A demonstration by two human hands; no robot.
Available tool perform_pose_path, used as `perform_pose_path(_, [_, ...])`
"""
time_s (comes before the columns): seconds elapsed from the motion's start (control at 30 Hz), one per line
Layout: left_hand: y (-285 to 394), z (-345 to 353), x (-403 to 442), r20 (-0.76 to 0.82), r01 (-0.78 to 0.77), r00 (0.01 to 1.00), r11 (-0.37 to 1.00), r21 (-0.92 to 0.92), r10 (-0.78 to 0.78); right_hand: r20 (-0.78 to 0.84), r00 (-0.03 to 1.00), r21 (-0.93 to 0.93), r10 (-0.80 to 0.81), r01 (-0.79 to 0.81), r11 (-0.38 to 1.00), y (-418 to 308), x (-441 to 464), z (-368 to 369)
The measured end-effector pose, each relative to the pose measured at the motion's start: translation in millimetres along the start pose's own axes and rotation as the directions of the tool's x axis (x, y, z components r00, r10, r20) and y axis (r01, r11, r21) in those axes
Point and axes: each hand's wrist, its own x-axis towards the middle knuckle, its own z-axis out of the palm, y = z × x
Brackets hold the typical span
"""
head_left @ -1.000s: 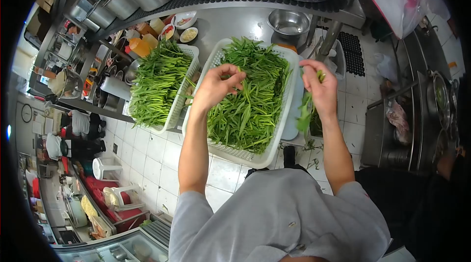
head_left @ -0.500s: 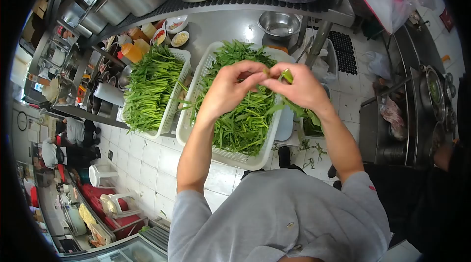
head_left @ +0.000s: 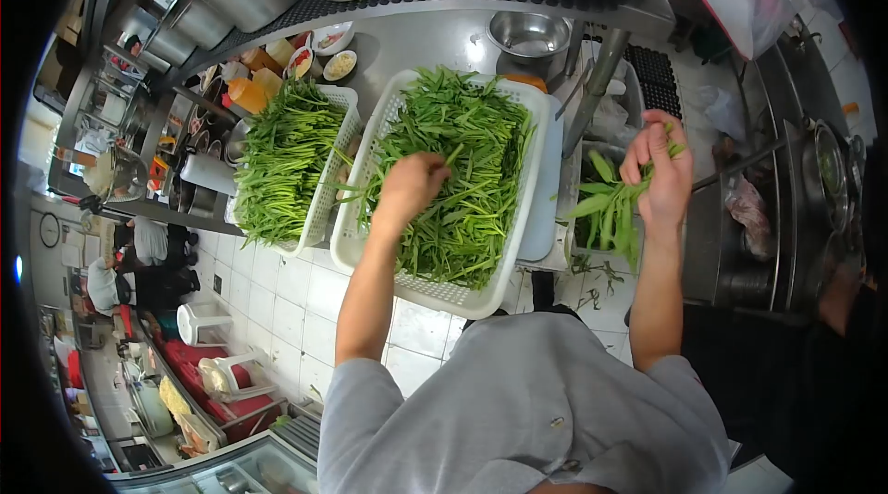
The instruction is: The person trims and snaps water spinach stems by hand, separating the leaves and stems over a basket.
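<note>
Grasping a leafy bunch (head_left: 612,209), the right hand (head_left: 660,172) is raised well apart from the large basket (head_left: 533,181), on its right side. The grip is closed around the stems; the leaves point toward the large basket. The left hand (head_left: 414,189) is over the large basket, with its grip pinched on a green stem (head_left: 454,154). Cut greens (head_left: 467,216) fill the large basket, their leaves and stems overlapping. The small basket (head_left: 326,187) is located just to the left and holds a stack of long-stemmed greens (head_left: 283,175). A steel bowl (head_left: 528,35) rests on the metal surface (head_left: 393,43) beyond the large basket. Sauce bottles (head_left: 248,94) are positioned behind the small basket.
</note>
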Motion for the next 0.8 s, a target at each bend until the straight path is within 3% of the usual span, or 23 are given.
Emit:
perform_pose_path(0.03, [-4.2, -8.7, -2.1, -0.042, -0.025, 0.999, 0.979, -0.200, 0.017, 0.074, 0.997, -0.029, -0.004, 0.006, 1.000, 3.9, 1.1, -7.1])
perform_pose_path(0.07, [-4.7, -16.7, -4.4, -0.088, -0.056, 0.996, 0.918, -0.392, 0.023, 0.063, 0.996, -0.196, 0.061, -0.047, 0.979, 4.5, 1.0, -0.9])
perform_pose_path(0.13, [12.0, -36.0, -8.7, -0.004, -0.086, 0.995, 0.878, -0.471, 0.095, 0.018, 0.983, -0.508, 0.180, -0.147, 0.849, 9.0, -0.3, 29.8])
perform_pose_path(0.2, [37.8, -52.2, -15.4, 0.059, -0.108, 0.983, 0.817, -0.567, 0.171, 0.265, 0.947, -0.588, 0.182, 0.009, 0.809, 21.5, 6.4, 61.2])
perform_pose_path(0.27, [58.9, -61.0, -21.3, 0.071, -0.126, 0.974, 0.781, -0.612, 0.213, 0.402, 0.881, -0.547, 0.249, 0.013, 0.837, 42.2, 16.1, 77.2])
perform_pose_path(0.33, [65.2, -64.1, -21.9, 0.089, -0.181, 0.947, 0.743, -0.645, 0.309, 0.373, 0.872, -0.473, 0.317, -0.115, 0.874, 46.0, 22.7, 86.1])
perform_pose_path(0.37, [63.3, -61.0, -23.8, 0.097, -0.135, 0.949, 0.669, -0.731, 0.299, 0.342, 0.877, -0.428, 0.337, -0.174, 0.887, 44.9, 25.6, 88.9])
perform_pose_path(0.47, [51.9, -69.0, -31.9, 0.147, -0.150, 0.956, 0.854, -0.498, 0.253, 0.343, 0.875, -0.211, 0.342, -0.283, 0.936, 39.9, 33.5, 87.5])
perform_pose_path(0.5, [48.3, -69.8, -35.7, 0.218, 0.024, 0.971, 0.858, -0.513, 0.103, 0.333, 0.882, -0.172, 0.333, -0.290, 0.941, 40.4, 36.3, 84.6])
perform_pose_path(0.6, [12.8, -54.9, -36.1, 0.110, -0.063, 0.979, 0.762, -0.645, 0.174, 0.345, 0.885, -0.112, 0.311, -0.290, 0.950, 44.3, 43.5, 71.9])
perform_pose_path(0.67, [1.8, -54.1, -37.7, 0.103, -0.036, 0.985, 0.749, -0.661, 0.139, 0.349, 0.886, -0.068, 0.307, -0.302, 0.951, 48.1, 45.5, 68.8])
perform_pose_path(0.77, [-6.5, -56.1, -43.6, 0.042, -0.067, 0.991, 0.733, -0.677, 0.129, 0.271, 0.932, 0.051, 0.241, -0.264, 0.963, 53.0, 45.4, 70.4])
perform_pose_path(0.8, [-14.3, -56.1, -44.4, 0.041, -0.056, 0.993, 0.727, -0.684, 0.115, 0.267, 0.929, 0.167, 0.255, -0.305, 0.938, 51.7, 47.0, 69.6])
